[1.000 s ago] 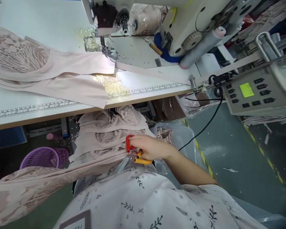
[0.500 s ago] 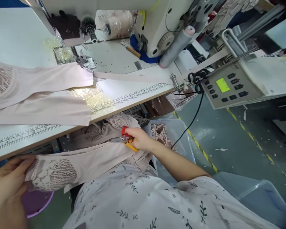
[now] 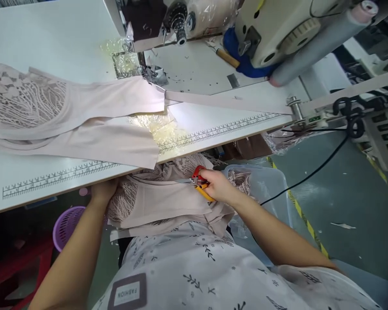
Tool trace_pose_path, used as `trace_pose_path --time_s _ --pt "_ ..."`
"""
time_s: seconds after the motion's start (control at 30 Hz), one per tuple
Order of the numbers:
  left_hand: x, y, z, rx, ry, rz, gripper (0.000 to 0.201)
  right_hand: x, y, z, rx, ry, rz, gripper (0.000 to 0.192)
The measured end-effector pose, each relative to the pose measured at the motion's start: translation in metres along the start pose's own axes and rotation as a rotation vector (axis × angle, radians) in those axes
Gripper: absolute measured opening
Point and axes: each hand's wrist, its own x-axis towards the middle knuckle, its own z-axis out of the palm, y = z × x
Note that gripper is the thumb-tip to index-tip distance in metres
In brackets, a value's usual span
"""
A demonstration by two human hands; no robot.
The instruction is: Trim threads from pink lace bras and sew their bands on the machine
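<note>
A pair of small thread snips (image 3: 198, 182) with red and yellow handles sits clamped in the right hand (image 3: 217, 186), its short metal blades pointing left over a pale pink garment (image 3: 161, 202) of smooth knit and openwork lace that lies bunched in the person's lap, just under the front edge of the table (image 3: 51, 183). The left hand (image 3: 104, 190) is closed on the lace end of the same garment, right below the table edge, so the fabric spans between the two hands. Behind the right hand stands a clear plastic bin (image 3: 265, 189) holding more lace pieces. A round purple basket (image 3: 67, 219) with a slotted wall sits on the floor to the left of the lap. On the white table top, printed with a ruler scale along its front, a second pink garment (image 3: 84, 116) lies flat, its lace panel to the left and its smooth band running under the presser foot of an industrial sewing machine (image 3: 278, 30). A narrow pink strip (image 3: 226, 101) leads from the needle area to the right. A black cable (image 3: 310, 172) hangs off the table's right end over the green floor.
</note>
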Motion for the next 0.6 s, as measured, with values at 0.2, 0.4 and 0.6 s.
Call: trace_pose_path --time_s 0.2,0.4,0.6 --pt "-0.013 0.027 -0.012 0.005 -0.384 0.398 0.042 0.001 -0.002 -0.002 -0.025 -0.028 0.028 0.017" --pt "-0.007 0.04 -0.023 0.01 -0.565 0.513 0.043 0.001 -0.005 -0.005 -0.019 -0.036 0.017 0.021" --pt "-0.021 0.049 -0.053 -0.013 -0.607 0.53 0.033 -0.005 -0.011 -0.008 0.013 -0.044 0.002 0.023"
